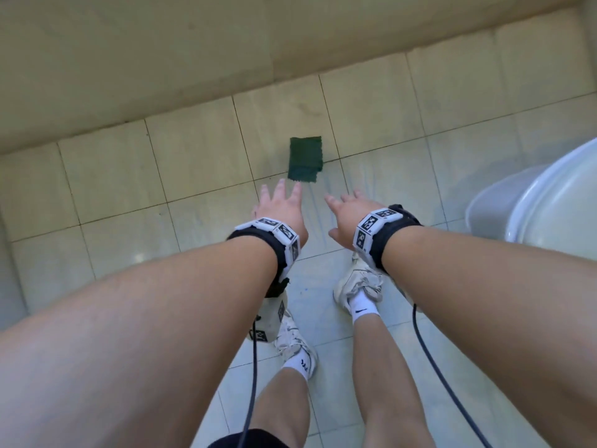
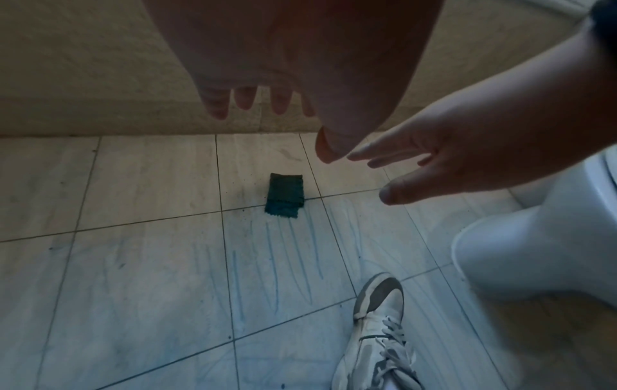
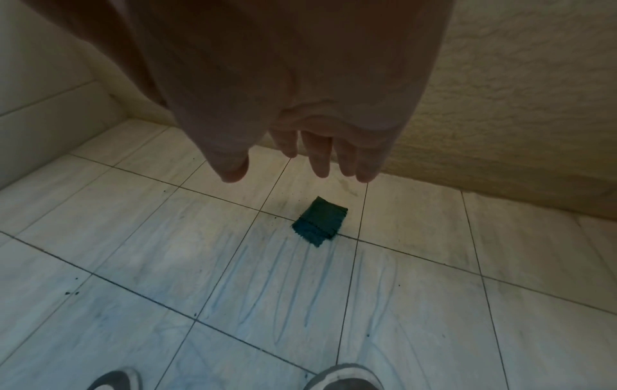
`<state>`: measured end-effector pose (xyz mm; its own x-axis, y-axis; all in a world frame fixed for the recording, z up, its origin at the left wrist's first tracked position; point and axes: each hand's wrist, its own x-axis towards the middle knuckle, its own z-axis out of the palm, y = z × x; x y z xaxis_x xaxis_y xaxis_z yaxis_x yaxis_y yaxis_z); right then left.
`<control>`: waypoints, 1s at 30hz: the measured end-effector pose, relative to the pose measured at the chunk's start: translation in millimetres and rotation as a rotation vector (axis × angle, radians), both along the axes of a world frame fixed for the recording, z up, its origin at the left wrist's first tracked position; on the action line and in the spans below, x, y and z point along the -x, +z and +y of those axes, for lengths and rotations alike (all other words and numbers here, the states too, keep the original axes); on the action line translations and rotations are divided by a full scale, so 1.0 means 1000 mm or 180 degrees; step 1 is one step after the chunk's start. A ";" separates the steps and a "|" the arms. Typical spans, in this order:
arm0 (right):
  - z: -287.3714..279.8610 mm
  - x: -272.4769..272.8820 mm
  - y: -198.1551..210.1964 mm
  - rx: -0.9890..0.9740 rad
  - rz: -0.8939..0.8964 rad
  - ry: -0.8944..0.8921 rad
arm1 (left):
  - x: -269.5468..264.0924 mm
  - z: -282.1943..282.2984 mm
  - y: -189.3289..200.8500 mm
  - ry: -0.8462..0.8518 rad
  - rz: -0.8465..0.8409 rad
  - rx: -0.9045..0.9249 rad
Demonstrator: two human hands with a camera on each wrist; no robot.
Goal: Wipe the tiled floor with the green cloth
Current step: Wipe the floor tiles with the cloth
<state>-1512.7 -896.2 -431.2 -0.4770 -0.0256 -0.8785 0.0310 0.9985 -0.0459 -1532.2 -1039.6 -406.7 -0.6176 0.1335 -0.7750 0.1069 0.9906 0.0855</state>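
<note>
A folded dark green cloth (image 1: 305,158) lies flat on the pale tiled floor (image 1: 193,176) across a grout line, a short way from the wall. It also shows in the wrist views (image 2: 284,195) (image 3: 320,221). Both hands hang in the air above the floor on my side of the cloth, and neither touches it. My left hand (image 1: 281,205) has its fingers straight and spread. To its right, my right hand (image 1: 345,215) is spread the same way and holds nothing. Faint streaks mark the tiles (image 2: 284,258) between the cloth and my shoes.
A rough cream wall (image 1: 161,59) runs along the far edge of the floor. A white toilet (image 1: 549,202) stands at the right. My two white sneakers (image 1: 358,279) stand on the tiles below my hands. Black cables (image 1: 429,350) trail from the wrist bands.
</note>
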 end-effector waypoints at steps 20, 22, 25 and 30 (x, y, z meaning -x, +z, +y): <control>0.066 -0.072 0.020 0.0138 0.0198 0.0355 | -0.104 0.061 0.009 0.0447 -0.0113 0.0388; 0.067 -0.078 0.015 0.0151 0.0194 0.0382 | -0.115 0.056 0.004 0.0440 -0.0106 0.0421; 0.064 -0.091 0.003 0.0139 0.0151 0.0475 | -0.129 0.044 -0.003 0.0381 -0.0130 0.0440; 0.047 -0.103 -0.011 0.0082 0.0100 0.0539 | -0.143 0.023 -0.007 0.0493 -0.0138 0.0396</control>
